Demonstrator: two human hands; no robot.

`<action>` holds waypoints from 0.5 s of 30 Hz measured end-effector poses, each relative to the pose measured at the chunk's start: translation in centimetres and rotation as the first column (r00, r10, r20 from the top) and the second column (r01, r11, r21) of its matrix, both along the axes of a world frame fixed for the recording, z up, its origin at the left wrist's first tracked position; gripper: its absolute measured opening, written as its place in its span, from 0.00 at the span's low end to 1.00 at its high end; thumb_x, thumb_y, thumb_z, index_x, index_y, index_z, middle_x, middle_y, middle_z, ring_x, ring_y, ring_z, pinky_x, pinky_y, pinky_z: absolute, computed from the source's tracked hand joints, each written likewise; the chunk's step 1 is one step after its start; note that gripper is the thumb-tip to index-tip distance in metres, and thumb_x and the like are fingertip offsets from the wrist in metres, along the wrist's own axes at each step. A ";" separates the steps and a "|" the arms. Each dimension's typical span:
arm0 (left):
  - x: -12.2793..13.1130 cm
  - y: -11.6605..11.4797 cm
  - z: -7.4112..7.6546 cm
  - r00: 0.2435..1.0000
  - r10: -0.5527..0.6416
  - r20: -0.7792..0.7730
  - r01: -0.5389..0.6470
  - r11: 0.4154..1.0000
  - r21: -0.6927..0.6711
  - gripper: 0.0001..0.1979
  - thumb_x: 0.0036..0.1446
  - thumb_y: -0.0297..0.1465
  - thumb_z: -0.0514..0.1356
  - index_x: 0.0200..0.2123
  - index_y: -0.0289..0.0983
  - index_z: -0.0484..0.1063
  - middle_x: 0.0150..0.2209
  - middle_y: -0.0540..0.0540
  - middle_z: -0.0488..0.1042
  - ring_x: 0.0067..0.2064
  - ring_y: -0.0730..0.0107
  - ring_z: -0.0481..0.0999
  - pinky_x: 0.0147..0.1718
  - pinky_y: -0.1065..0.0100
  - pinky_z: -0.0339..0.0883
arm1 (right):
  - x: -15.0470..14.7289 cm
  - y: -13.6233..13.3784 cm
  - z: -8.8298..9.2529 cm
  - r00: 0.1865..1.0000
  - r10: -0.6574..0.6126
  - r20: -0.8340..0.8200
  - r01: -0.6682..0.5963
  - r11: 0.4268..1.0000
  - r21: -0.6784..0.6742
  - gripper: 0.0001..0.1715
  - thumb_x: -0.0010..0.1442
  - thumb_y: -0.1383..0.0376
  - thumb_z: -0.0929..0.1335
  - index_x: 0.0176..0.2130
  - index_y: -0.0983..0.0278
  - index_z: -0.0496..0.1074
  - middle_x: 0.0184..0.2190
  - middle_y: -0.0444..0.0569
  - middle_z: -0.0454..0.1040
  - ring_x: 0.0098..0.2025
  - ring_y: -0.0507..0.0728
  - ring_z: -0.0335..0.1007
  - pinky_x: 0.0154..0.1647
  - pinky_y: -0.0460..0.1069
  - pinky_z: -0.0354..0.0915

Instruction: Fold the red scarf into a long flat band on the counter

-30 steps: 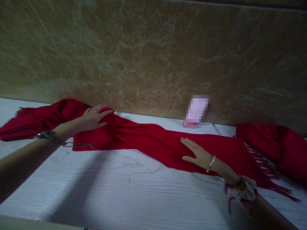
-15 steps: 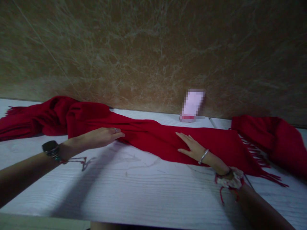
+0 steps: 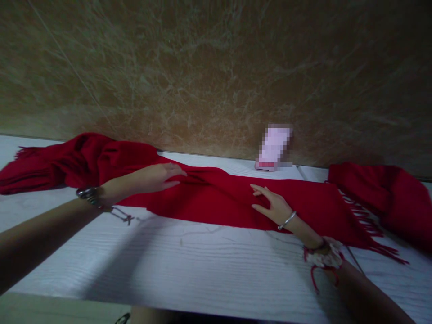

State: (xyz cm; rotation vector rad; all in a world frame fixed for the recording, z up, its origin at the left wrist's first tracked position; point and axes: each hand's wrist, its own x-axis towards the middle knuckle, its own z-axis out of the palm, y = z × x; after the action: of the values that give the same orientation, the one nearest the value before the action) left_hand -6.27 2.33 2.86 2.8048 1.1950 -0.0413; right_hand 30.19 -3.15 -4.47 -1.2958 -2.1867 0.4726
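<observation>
A long red scarf (image 3: 209,202) with a fringed right end lies stretched across the white wood-grain table. Its middle and right part are spread fairly flat, with a few creases near my left fingers, while its left part is bunched up. My left hand (image 3: 158,177) rests over the creased middle, fingers stretched out and the thumb apart, gripping nothing that I can see. Lower down the cloth to the right, my right hand (image 3: 273,207) lies on the flat stretch with its fingers spread.
Another heap of red cloth (image 3: 388,193) lies at the far right, beside the fringe. A blurred pink box-like thing (image 3: 274,146) stands behind the scarf against the brown marbled wall (image 3: 202,81). The white table's (image 3: 202,270) near edge runs along the bottom.
My left hand has moved a little up and to the right. The scarf's near edge below it has spread toward me, leaving the middle wider and flatter. My right hand has barely shifted.
</observation>
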 end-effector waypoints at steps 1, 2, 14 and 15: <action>0.7 0.9 0.0 1.000 0.015 -0.014 -0.014 0.997 0.076 0.16 0.59 0.33 0.50 0.48 0.37 0.67 0.50 0.43 0.69 0.49 0.65 0.69 0.48 0.67 0.59 | -0.2 -0.1 0.1 1.000 0.010 -0.024 -0.010 1.000 0.011 0.30 0.51 0.66 0.64 0.54 0.59 0.61 0.38 0.47 0.75 0.43 0.57 0.71 0.54 0.61 0.58; 1.3 1.8 0.0 0.999 0.026 -0.039 -0.020 0.990 0.138 0.17 0.58 0.33 0.51 0.51 0.37 0.65 0.52 0.41 0.66 0.51 0.62 0.66 0.50 0.65 0.57 | -0.3 -0.2 0.1 0.998 0.029 -0.049 -0.028 0.999 0.017 0.29 0.51 0.67 0.64 0.54 0.59 0.61 0.37 0.47 0.75 0.42 0.56 0.72 0.52 0.59 0.62; -0.1 4.5 0.4 0.992 -0.064 -0.110 0.052 0.992 -0.113 0.12 0.53 0.28 0.52 0.37 0.39 0.73 0.37 0.49 0.74 0.39 0.71 0.73 0.40 0.74 0.63 | -0.4 -1.2 -0.1 0.927 0.293 -0.232 -0.314 0.948 -0.058 0.27 0.53 0.68 0.66 0.53 0.61 0.63 0.32 0.46 0.77 0.39 0.53 0.73 0.45 0.53 0.68; -0.3 4.3 0.7 0.992 -0.072 -0.099 0.059 0.991 -0.122 0.11 0.53 0.30 0.52 0.36 0.39 0.73 0.39 0.49 0.73 0.40 0.70 0.72 0.41 0.74 0.63 | -0.3 -1.1 -0.1 0.935 0.284 -0.212 -0.302 0.952 -0.057 0.26 0.52 0.67 0.66 0.52 0.61 0.64 0.35 0.48 0.77 0.41 0.54 0.72 0.45 0.54 0.68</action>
State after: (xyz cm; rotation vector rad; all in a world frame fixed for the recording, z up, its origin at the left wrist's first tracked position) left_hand -6.53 6.66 3.53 2.7660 1.0810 -0.2569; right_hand 29.84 -4.25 -4.57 -0.9182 -2.2128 0.7905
